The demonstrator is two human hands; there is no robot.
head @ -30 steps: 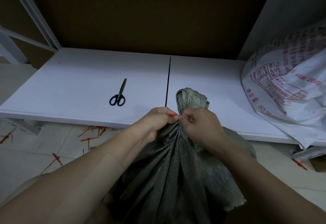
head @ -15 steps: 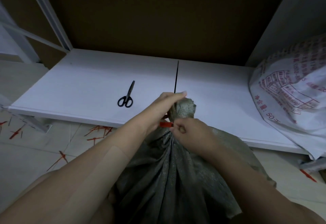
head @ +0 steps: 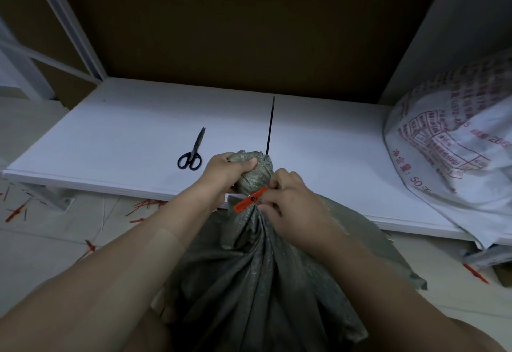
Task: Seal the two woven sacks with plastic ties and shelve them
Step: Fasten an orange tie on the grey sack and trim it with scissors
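Observation:
A grey-green woven sack [head: 257, 277] stands on the floor in front of me, its mouth gathered into a bunch. My left hand [head: 225, 170] grips the top of that bunch. A red plastic tie [head: 249, 199] lies across the sack's neck just below. My right hand [head: 288, 204] pinches the tie's right end against the neck. A white woven sack [head: 454, 163] with red print lies on the shelf at the right.
The low white shelf board [head: 124, 141] runs across in front of the sack. Black scissors [head: 192, 150] lie on it, left of my hands. Red tie offcuts [head: 16, 210] litter the tiled floor at the left. A white frame post [head: 63, 19] rises at the back left.
My left hand has left the tie and moved up to grip the top of the sack's bunch. The tie's red tab now sticks out to the left. My right hand stays on the tie.

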